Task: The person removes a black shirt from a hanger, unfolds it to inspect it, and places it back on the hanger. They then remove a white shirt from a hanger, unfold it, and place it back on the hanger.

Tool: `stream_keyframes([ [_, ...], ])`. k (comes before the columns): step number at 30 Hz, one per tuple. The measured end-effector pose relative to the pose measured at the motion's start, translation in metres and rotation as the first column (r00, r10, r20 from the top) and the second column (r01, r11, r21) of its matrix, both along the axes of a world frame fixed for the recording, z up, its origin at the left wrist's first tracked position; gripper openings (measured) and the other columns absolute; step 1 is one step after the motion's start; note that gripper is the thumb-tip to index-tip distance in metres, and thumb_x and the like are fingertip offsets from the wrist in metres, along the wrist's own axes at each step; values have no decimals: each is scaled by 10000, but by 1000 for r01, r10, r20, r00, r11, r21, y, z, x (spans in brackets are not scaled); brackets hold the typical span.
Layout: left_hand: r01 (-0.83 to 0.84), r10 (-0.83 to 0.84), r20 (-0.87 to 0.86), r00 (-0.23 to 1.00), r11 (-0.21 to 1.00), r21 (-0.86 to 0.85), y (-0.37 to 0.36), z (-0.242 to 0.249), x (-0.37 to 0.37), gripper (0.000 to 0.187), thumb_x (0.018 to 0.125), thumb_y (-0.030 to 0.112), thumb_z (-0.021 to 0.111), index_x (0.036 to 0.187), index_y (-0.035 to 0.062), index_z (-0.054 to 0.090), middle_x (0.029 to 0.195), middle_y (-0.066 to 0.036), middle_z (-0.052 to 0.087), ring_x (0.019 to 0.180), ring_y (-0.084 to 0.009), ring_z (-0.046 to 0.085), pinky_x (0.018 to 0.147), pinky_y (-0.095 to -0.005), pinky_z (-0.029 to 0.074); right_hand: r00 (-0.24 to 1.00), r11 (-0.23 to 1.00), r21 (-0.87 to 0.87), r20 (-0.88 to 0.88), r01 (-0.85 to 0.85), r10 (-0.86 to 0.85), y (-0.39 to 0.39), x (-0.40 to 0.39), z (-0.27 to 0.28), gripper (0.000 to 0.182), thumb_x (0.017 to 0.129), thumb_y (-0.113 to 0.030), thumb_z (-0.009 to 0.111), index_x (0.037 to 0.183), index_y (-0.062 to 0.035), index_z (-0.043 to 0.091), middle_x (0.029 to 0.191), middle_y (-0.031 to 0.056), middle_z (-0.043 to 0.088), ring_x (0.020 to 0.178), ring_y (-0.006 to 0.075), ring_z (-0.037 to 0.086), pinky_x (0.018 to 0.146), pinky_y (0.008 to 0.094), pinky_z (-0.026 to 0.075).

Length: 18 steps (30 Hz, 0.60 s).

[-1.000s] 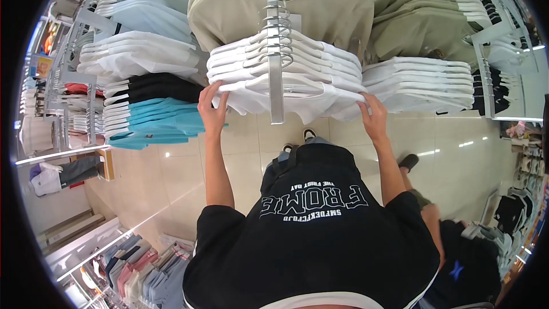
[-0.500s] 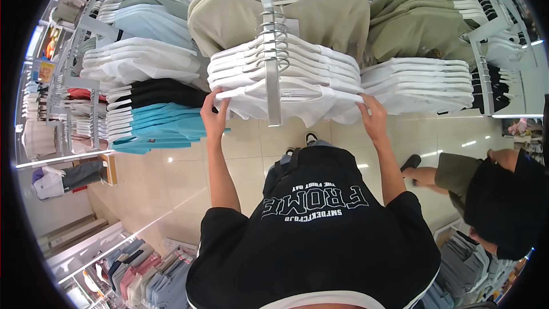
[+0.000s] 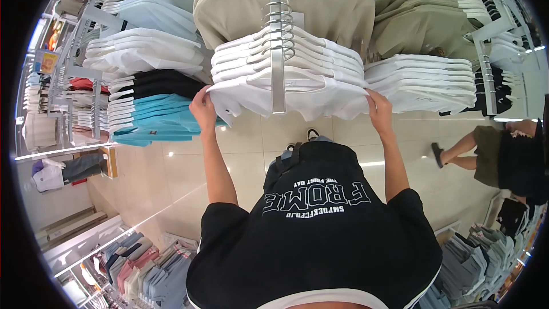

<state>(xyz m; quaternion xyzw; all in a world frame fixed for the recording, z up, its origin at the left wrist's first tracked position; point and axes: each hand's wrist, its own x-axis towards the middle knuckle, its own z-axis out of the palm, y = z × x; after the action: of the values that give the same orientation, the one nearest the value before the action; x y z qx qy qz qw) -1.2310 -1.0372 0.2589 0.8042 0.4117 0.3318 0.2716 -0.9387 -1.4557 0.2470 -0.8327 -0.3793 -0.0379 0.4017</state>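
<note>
A white T-shirt hangs on a white hanger at the front of a row of similar white shirts. My left hand pinches its left shoulder edge between thumb and fingers. At the opposite shoulder, my right hand grips the fabric the same way. The shirt is spread between both hands, its neckline draped around the hanger. A metal display arm runs down the middle, carrying the hanger hooks. Behind the white row hangs a beige T-shirt.
Folded-looking rows of turquoise shirts and black shirts hang at left. Olive shirts and more white shirts hang at right. Another person stands on the tiled floor at far right.
My hands have moved outward, farther apart, and the front shirt's shoulders are spread wider and flatter over the hanger. The other person has moved farther to the right.
</note>
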Motion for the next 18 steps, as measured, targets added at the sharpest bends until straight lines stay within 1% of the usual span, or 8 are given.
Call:
stream_keyframes([
  [2, 35, -33, -39, 999, 998, 53, 1, 10, 1, 214, 849, -32, 576, 1024, 12, 690, 903, -148, 687, 796, -285, 634, 757, -353, 491, 1000, 1000, -18, -2, -16, 16, 0, 0, 2, 232, 869, -95, 659, 1086, -16, 670, 1019, 190, 689, 898, 380, 643, 807, 419, 492],
  [5, 126, -124, -25, 992, 970, 207, -5, 15, 5, 259, 863, -4, 602, 1109, 27, 675, 1013, -131, 700, 875, -251, 650, 809, -341, 498, 999, 999, -10, 18, -46, 46, 8, -9, 21, 234, 848, -113, 688, 1063, -20, 678, 1007, 169, 692, 921, 368, 633, 828, 420, 478],
  [7, 166, -165, -21, 986, 968, 185, -13, 23, 9, 273, 862, -1, 604, 1124, 34, 670, 1065, -133, 690, 960, -277, 638, 865, -355, 481, 995, 997, 0, 66, -72, 72, 12, -14, 25, 241, 834, -126, 709, 1051, -23, 680, 997, 157, 692, 941, 359, 624, 835, 422, 469],
  [8, 185, -185, -18, 983, 967, 175, -16, 26, 11, 279, 862, 1, 605, 1132, 38, 667, 1091, -134, 685, 1003, -290, 631, 893, -362, 472, 996, 997, 10, 63, -70, 69, 15, -15, 24, 243, 830, -132, 715, 1045, -25, 681, 998, 154, 691, 945, 358, 621, 834, 424, 466],
  [11, 207, -215, 17, 977, 959, 191, -18, 26, 15, 269, 863, 7, 611, 1123, 40, 673, 1071, -123, 691, 1005, -291, 627, 908, -356, 467, 995, 997, 31, 76, -67, 64, 22, -16, 21, 248, 822, -144, 728, 1035, -27, 681, 1002, 153, 686, 944, 355, 613, 825, 427, 458],
  [14, 172, -178, 19, 984, 971, 168, -20, 24, 11, 299, 865, 12, 615, 1159, 48, 660, 1111, -116, 683, 1011, -292, 626, 917, -357, 465, 994, 999, 22, 105, -33, 30, 24, -19, 21, 252, 827, -145, 724, 1044, -27, 674, 1008, 161, 683, 922, 354, 612, 808, 426, 455],
  [17, 123, -139, 122, 983, 984, 129, -34, 30, 8, 365, 846, 1, 616, 1203, 77, 642, 1197, -119, 648, 1097, -308, 571, 969, -400, 429, 995, 999, -4, 91, 34, -33, 21, -32, 19, 260, 840, -153, 710, 1065, -30, 667, 1002, 165, 681, 912, 356, 611, 808, 424, 450],
  [18, 149, -166, 109, 980, 977, 151, -37, 30, 5, 377, 848, 11, 620, 1219, 79, 633, 1221, -119, 636, 1118, -309, 559, 984, -402, 419, 995, 999, -6, 94, 47, -46, 20, -36, 19, 262, 845, -158, 705, 1070, -30, 665, 996, 166, 681, 909, 356, 611, 809, 423, 448],
])
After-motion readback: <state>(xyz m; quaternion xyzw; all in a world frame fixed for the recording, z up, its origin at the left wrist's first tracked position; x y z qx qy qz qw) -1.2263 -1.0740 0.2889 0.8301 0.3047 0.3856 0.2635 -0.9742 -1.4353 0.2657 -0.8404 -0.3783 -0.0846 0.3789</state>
